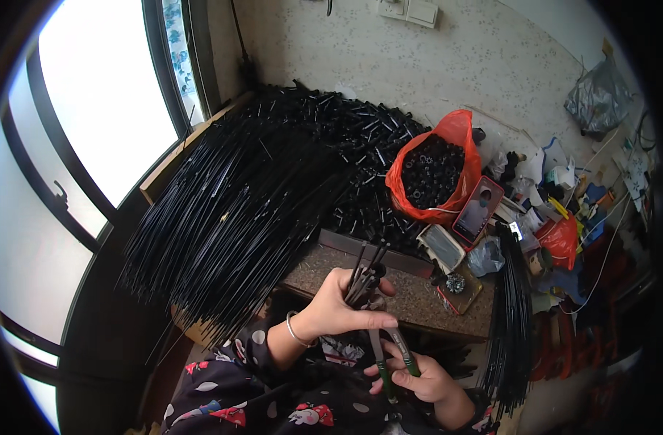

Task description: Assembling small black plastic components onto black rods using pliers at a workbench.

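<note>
My left hand (339,308) is wrapped round a small bunch of thin black rods (365,278), whose upper ends stick out above the fingers. A wider black tubular end shows among them. Below it, my right hand (431,382) grips a pair of pliers (410,362) with green handles, which stand apart. The metal part of the pliers points up toward my left hand, and its jaws are hidden behind the left thumb. Where the lower ends of the rods are, I cannot tell.
A big heap of long black rods (215,210) covers the table's left, with short black tubes (368,130) behind. A red bag (462,138) holds small black rings. Beside it lean a phone (478,210) and a tray (442,246). More rods (510,319) hang at the right.
</note>
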Tool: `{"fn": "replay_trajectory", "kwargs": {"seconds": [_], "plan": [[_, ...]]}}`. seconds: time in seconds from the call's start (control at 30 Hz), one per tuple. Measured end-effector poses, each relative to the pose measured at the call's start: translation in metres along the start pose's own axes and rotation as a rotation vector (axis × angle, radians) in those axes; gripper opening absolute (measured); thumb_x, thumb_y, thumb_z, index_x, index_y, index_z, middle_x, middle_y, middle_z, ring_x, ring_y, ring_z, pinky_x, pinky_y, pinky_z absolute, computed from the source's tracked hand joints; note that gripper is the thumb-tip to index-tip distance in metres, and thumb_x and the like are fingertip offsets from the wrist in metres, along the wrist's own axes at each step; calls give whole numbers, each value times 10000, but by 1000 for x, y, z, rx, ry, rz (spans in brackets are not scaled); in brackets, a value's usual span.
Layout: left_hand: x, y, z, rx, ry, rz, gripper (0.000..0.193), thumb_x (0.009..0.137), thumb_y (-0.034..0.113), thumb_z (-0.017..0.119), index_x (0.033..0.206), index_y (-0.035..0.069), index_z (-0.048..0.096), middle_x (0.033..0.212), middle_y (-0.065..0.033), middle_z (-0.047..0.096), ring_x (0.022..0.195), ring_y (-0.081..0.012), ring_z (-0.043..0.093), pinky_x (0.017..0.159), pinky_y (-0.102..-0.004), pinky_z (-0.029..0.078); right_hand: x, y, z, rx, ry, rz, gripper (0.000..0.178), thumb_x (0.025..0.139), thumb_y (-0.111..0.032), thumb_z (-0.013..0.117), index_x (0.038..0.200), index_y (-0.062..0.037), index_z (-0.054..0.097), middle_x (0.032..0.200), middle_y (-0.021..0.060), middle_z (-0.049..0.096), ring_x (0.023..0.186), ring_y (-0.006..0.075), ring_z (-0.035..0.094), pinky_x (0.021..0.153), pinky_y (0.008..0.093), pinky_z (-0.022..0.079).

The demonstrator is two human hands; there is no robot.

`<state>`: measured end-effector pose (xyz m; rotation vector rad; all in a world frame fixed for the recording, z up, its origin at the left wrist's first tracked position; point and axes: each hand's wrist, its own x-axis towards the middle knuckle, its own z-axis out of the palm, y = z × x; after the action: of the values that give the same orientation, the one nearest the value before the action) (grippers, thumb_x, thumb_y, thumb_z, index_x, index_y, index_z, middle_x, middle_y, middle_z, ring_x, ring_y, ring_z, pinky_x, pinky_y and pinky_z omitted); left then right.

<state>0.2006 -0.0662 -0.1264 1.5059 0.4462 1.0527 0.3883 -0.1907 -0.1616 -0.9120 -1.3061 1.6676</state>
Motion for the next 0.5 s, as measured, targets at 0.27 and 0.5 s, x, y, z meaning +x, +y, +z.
{"fn": "replay_trajectory", "kwargs": {"seconds": [0.27,0.5], "plan": [[-7,-21,1,22,43,-26,225,676,133,747,769,26,572,593,63,483,545,-7,422,496,-174,344,-7,-36,-7,-168,9,468,332,898,-148,503,1184,3,431,729,80,574,610,158,570,577,267,468],[-2,-8,6,1,70,-105,238,632,109,764,755,29,577,656,27,541,592,-47,478,543,-187,375,-7,-14,5,-839,304,44,192,851,-82,542,1004,27,503,706,95,611,605,164,612,558,286,474]]}}
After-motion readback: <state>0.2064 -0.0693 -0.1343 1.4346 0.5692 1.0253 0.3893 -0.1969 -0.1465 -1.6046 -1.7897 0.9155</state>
